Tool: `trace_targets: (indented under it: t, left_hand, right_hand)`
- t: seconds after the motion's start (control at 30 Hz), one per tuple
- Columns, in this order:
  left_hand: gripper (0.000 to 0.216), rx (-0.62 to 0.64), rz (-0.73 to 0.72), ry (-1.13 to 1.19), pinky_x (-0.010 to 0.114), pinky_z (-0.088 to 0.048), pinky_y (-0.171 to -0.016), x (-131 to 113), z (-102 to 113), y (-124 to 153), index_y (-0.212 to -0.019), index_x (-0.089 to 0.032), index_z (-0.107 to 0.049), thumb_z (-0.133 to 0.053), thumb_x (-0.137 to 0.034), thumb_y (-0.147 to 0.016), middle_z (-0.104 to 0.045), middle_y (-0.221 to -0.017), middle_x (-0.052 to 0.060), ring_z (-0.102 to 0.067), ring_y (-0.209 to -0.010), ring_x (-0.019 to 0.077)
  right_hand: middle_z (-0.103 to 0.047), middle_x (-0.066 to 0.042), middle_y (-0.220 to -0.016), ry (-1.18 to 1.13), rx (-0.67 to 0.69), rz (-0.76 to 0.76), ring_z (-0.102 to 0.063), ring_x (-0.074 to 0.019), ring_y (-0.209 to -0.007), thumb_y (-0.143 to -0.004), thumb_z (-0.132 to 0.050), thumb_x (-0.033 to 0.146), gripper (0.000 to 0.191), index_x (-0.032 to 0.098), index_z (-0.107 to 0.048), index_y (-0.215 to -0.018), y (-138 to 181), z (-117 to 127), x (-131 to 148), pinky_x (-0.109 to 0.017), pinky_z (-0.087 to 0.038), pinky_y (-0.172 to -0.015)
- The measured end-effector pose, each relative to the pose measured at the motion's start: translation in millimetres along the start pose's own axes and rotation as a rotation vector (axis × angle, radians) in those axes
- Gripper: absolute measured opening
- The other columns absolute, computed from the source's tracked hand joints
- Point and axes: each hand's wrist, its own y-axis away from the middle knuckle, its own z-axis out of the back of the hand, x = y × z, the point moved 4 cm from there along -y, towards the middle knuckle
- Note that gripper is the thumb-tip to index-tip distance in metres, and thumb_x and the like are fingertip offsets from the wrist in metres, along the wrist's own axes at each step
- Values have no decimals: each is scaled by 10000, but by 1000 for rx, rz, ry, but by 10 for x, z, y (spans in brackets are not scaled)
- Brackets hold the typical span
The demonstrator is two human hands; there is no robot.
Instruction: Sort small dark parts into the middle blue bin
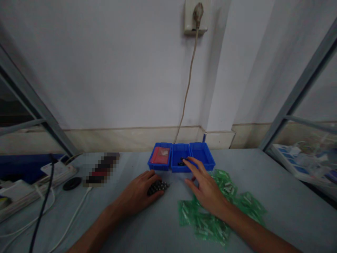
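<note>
My left hand (140, 189) rests on the table, its thumb and fingers curled around a cluster of small dark parts with shiny metal tips (158, 187). What kind of parts they are is too small to tell. My right hand (206, 188) reaches over the front of the middle blue bin (180, 149), fingers apart. Its fingertips hover by a few small black pieces (181, 162) lying in that bin; no piece shows clearly between them. Beneath and beside the right hand lie several green plastic bags (207, 225) with small metallic items inside.
The left blue bin (150, 164) holds a red packet (160, 155); the right blue bin (201, 151) adjoins the middle one. A black ring (72, 183), power strip (65, 173) and cables lie left. A tray of clear plastic (295, 161) stands right. A wall closes the back.
</note>
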Motion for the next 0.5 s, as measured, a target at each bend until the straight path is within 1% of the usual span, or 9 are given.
trace_targets:
  t: [0.03, 0.07, 0.1, 0.13, 0.2, 0.27, 0.4, 0.5]
  left_hand:
    - [263, 5, 3, 7, 438, -576, -975, -8, 3, 0, -1216, -267, -694, -680, -465, -1042, -692, -1216, 80, -705, -1084, 282]
    - [253, 11, 2, 15, 435, -576, -979, -19, 7, -1, -1209, -263, -692, -679, -454, -1045, -687, -1215, 80, -702, -1089, 280]
    - [244, 14, -1, 23, 432, -576, -983, -29, 10, -4, -1204, -260, -691, -678, -445, -1046, -683, -1215, 80, -700, -1094, 278]
    - [236, 13, -7, 31, 430, -575, -988, -39, 13, -7, -1202, -258, -692, -676, -435, -1047, -680, -1214, 80, -698, -1099, 277]
    - [224, 7, -18, 42, 426, -575, -993, -49, 12, -14, -1205, -260, -695, -672, -418, -1047, -679, -1209, 78, -696, -1099, 274]
    - [231, -6, -26, 44, 426, -574, -1003, -47, 3, -17, -1226, -266, -695, -677, -405, -1042, -677, -1221, 80, -694, -1107, 275]
    - [229, -16, -33, 45, 420, -569, -1022, -38, -12, -13, -1238, -275, -693, -675, -393, -1043, -673, -1234, 76, -685, -1145, 275]
    - [211, -7, -29, 41, 412, -575, -993, -47, -7, -9, -1223, -269, -696, -655, -393, -1057, -677, -1192, 66, -693, -1100, 263]
  right_hand:
    - [-472, -140, -1666, 41, 60, 57, -696, -272, -1175, -1094, -594, 276, 586, 339, -462, -1662, 27, -16, 58, -514, -568, -1081]
    - [-544, -120, -1613, 70, 120, 114, -634, -304, -1318, -1100, -595, 276, 538, 333, -514, -1629, 55, -34, 116, -553, -495, -1177]
    - [-590, -103, -1576, 91, 193, 151, -580, -317, -1397, -1101, -610, 289, 515, 337, -541, -1609, 81, -60, 162, -573, -443, -1226]
    - [-596, -97, -1579, 107, 250, 167, -549, -328, -1430, -1091, -639, 308, 531, 341, -541, -1613, 101, -83, 194, -576, -432, -1238]
    - [-605, -95, -1583, 148, 330, 192, -540, -354, -1422, -1076, -670, 335, 575, 346, -524, -1632, 117, -125, 238, -593, -448, -1216]
    - [-615, -100, -1574, 179, 364, 192, -555, -367, -1381, -1076, -670, 348, 606, 350, -495, -1655, 98, -152, 257, -600, -473, -1179]
    - [-659, -118, -1482, 218, 389, 206, -583, -353, -1298, -1085, -651, 363, 623, 355, -457, -1678, 47, -177, 293, -570, -512, -1109]
    - [-670, -105, -1422, 251, 376, 247, -595, -341, -1257, -1082, -658, 361, 572, 380, -508, -1633, 41, -187, 316, -544, -526, -1075]
